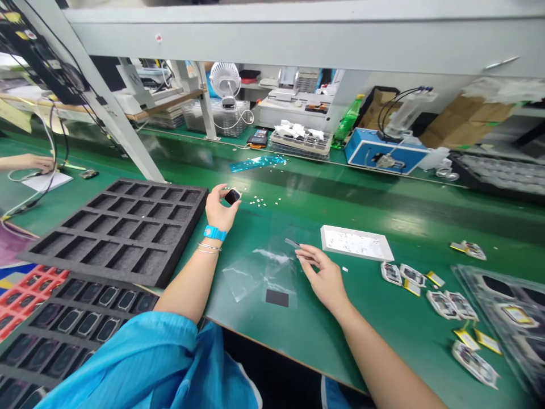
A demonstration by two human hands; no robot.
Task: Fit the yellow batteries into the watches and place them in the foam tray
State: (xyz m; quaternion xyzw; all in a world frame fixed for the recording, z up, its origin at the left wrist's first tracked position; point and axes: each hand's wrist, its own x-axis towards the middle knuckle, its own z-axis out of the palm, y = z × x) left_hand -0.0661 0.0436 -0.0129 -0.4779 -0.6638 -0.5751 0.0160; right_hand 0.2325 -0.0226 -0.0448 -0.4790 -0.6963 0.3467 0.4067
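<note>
My left hand (219, 211), with a blue band at the wrist, grips a small watch case (232, 196) with a dark face between thumb and fingers, above the green bench. Pinched in my right hand (319, 272) is a thin metal tool, apparently tweezers (292, 243), its tip pointing left. Beneath and beside the tool lie clear plastic bags (272, 264), one with a dark rectangle (277, 297) at its near end. Small white pieces (259, 201) are scattered beyond my left hand. A white shallow box (356, 243) with small bits inside stands to the right of my right hand.
At left lie an empty black foam tray (159, 272) and a tray of watch cases (68, 321). Opened watch parts with yellow batteries (443, 304) and clear trays (502, 318) sit at right. Another person's hand (40, 163) works at far left. A shelf beam (298, 40) crosses above.
</note>
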